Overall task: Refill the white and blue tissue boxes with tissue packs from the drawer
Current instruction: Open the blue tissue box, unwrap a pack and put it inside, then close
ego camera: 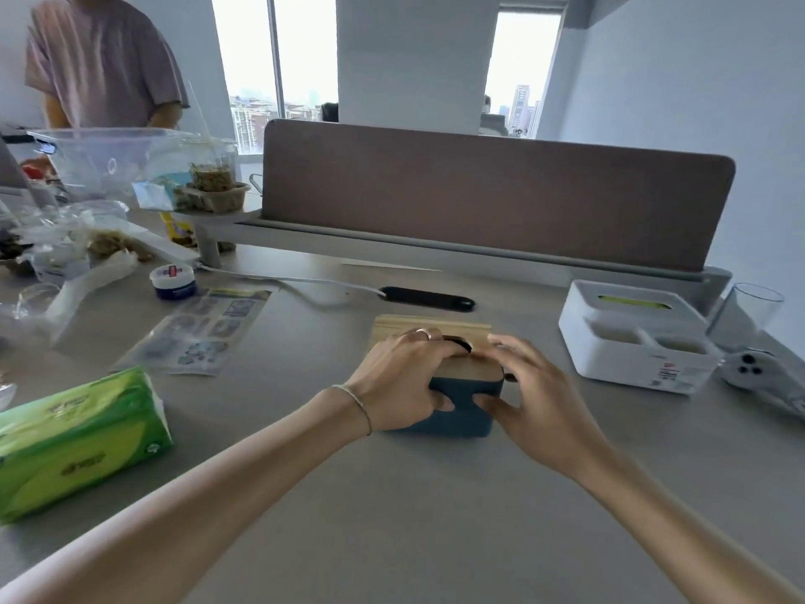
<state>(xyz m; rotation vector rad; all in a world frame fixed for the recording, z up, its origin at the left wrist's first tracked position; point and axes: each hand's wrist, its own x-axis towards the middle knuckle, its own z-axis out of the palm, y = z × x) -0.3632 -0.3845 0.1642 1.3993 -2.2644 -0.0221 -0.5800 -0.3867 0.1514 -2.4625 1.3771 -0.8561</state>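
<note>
The blue tissue box (464, 401) with a wooden lid (470, 369) stands on the desk in front of me. My left hand (400, 381) grips its left side, fingers over the lid and thumb on the blue front. My right hand (529, 385) holds its right side, thumb against the front. The white tissue box (631, 342) sits at the right, with a green pack showing through its top slot. A green tissue pack (78, 438) lies at the left near the desk's front.
A brown divider panel (492, 189) closes the back of the desk. Food containers, bags and a small jar (173, 281) crowd the left. A sticker sheet (204, 329), a black cable slot (427, 298), a glass (749, 311) and a person standing back left.
</note>
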